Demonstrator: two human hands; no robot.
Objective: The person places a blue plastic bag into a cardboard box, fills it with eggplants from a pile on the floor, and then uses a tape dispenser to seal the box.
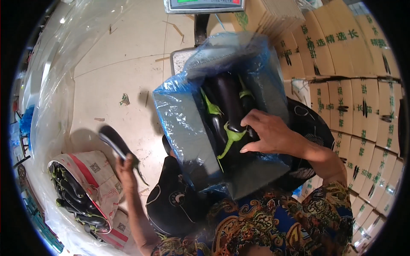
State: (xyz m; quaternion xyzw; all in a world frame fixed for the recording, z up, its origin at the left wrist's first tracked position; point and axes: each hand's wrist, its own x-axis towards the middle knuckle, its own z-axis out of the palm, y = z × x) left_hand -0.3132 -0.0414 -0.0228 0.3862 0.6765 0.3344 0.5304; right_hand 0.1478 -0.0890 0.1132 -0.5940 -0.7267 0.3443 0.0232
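My left hand (126,166) grips an eggplant (112,139) near its stem end, out to the left above the floor. In front of me stands an open box (205,131) lined with a blue plastic bag (174,105). Several dark eggplants lie inside it, some with green stems showing. Over the box's near right part is my right hand (269,134), thumb and fingers apart. Its fingertips are at the green-capped end of a long eggplant (228,96); whether they touch it I cannot tell.
A platform scale's display (205,4) stands beyond the box, its platform (179,60) partly under it. To my left a woven sack (99,172) spills over with eggplants (73,195). Printed cartons (362,105) are stacked at right, flattened cardboard (272,16) behind. Clear plastic sheeting (54,105) hangs at left.
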